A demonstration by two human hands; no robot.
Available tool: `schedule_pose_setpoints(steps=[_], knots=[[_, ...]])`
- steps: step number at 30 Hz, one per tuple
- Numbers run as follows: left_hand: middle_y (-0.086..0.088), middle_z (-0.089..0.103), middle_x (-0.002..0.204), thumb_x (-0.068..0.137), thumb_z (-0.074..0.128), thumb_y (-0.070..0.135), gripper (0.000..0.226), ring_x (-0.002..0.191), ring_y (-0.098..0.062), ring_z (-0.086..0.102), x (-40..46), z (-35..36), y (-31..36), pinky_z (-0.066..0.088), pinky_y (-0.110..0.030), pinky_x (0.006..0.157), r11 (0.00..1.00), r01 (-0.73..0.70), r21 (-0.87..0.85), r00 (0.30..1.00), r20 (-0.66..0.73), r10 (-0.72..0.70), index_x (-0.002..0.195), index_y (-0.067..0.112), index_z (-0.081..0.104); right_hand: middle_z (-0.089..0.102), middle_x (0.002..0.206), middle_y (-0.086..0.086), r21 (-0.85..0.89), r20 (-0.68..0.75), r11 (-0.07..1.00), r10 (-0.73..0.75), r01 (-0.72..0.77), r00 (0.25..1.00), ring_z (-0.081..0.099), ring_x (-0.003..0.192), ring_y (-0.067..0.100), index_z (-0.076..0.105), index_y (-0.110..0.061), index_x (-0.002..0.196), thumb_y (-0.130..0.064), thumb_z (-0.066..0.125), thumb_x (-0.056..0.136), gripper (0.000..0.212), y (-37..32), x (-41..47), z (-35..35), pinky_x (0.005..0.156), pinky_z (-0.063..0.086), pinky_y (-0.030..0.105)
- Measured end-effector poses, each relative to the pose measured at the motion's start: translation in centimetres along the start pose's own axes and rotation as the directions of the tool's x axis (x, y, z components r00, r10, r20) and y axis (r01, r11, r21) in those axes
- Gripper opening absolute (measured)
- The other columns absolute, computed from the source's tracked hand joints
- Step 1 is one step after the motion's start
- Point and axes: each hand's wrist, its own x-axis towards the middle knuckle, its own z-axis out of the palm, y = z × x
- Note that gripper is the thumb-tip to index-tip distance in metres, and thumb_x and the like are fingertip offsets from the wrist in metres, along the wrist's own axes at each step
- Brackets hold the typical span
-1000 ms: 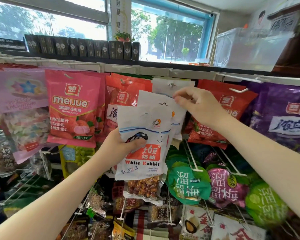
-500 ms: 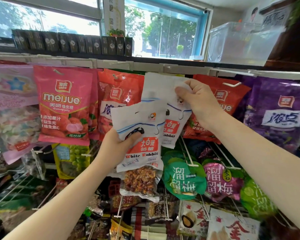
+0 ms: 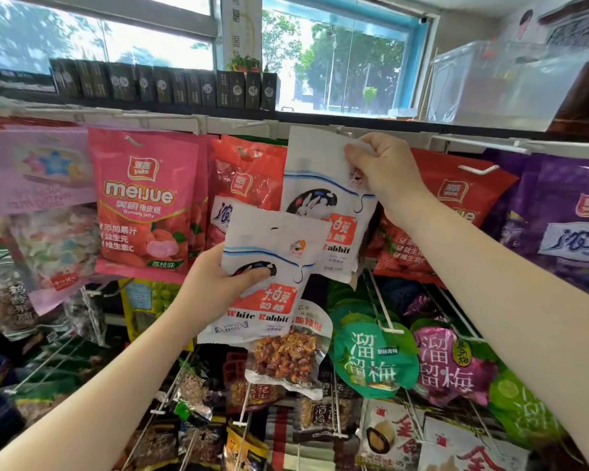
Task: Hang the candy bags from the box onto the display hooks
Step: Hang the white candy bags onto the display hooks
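The right hand (image 3: 385, 171) was raised to about one o'clock from the middle of the view, its fingers curled and pinching the top right corner of a white candy bag (image 3: 323, 198). That bag sat high against the top rail (image 3: 238, 125), its upper edge at a white hook (image 3: 346, 132); whether the hole was already over the hook could not be told. The bag hung slightly tilted, between a red bag (image 3: 245, 185) at nine o'clock of it and another red bag (image 3: 456, 212) at three o'clock.

The left hand (image 3: 218, 283) was lower, near the centre, gripping a second white candy bag (image 3: 269, 277) of the same kind, thumb pressed across its front and fingers hidden behind. This bag overlapped the lower left corner of the raised one and was held in front of the rack, clear of any hook.

At nine o'clock hung a pink jelly bag (image 3: 143, 205), and at three o'clock a purple bag (image 3: 565, 226). At five o'clock hung a green plum bag (image 3: 371, 358).
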Motion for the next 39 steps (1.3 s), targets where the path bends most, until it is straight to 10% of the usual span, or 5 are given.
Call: schedule_pose_setpoints(steps=[13, 22, 28, 34, 39], knots=[[0.026, 0.070, 0.086, 0.080, 0.067, 0.008, 0.025, 0.085, 0.005, 0.066, 0.6, 0.3, 0.3, 0.049, -0.005, 0.065, 0.996, 0.031, -0.083, 0.999, 0.032, -0.029, 0.095, 0.027, 0.066, 0.059, 0.071, 0.000, -0.360, 0.108, 0.932, -0.001, 0.040, 0.994, 0.053, 0.067, 0.012, 0.064, -0.005, 0.080, -0.026, 0.058, 0.088, 0.023, 0.8, 1.1, -0.8, 0.061, 0.041, 0.025], [0.021, 0.071, 0.091, 0.081, 0.066, 0.010, 0.022, 0.085, 0.001, 0.067, 0.4, 0.8, -0.2, 0.051, -0.008, 0.065, 0.991, 0.096, -0.096, 0.993, 0.075, -0.089, 0.094, 0.028, 0.067, 0.055, 0.084, 0.008, -0.799, -0.051, 0.601, -0.132, 0.039, 0.990, 0.052, 0.079, 0.026, 0.054, -0.009, 0.083, -0.024, 0.043, 0.091, 0.019, 1.7, 2.3, 0.4, 0.064, 0.035, 0.031], [0.016, 0.073, 0.090, 0.080, 0.067, 0.009, 0.023, 0.085, -0.003, 0.068, 0.6, 1.8, 0.0, 0.054, -0.013, 0.066, 0.971, 0.122, -0.208, 0.992, 0.056, -0.113, 0.094, 0.027, 0.066, 0.058, 0.097, 0.005, -0.588, -0.095, 0.776, -0.347, 0.228, 0.933, 0.052, 0.085, 0.014, 0.056, -0.008, 0.099, -0.021, 0.059, 0.086, 0.019, 0.8, -1.0, -1.6, 0.074, 0.037, 0.022], [0.009, 0.074, 0.087, 0.080, 0.067, 0.007, 0.020, 0.081, -0.011, 0.070, 1.6, 3.7, 1.5, 0.056, -0.019, 0.065, 0.953, 0.097, -0.287, 0.995, 0.043, -0.088, 0.092, 0.023, 0.067, 0.062, 0.085, -0.015, -0.378, 0.427, 0.896, -0.055, 0.233, 0.903, 0.056, 0.078, -0.005, 0.064, -0.020, 0.093, -0.029, 0.062, 0.086, 0.011, -1.3, -4.7, -2.1, 0.069, 0.043, 0.005], [0.001, 0.072, 0.100, 0.083, 0.064, 0.012, 0.025, 0.089, -0.013, 0.069, 2.3, 4.5, 2.0, 0.058, -0.028, 0.074, 0.951, 0.040, -0.307, 0.999, 0.008, -0.039, 0.107, 0.018, 0.062, 0.057, 0.077, -0.018, -0.324, 0.283, 0.932, -0.067, 0.161, 0.957, 0.052, 0.076, -0.007, 0.061, -0.020, 0.082, -0.023, 0.062, 0.087, 0.006, -1.4, -3.3, -1.5, 0.071, 0.039, 0.009]])
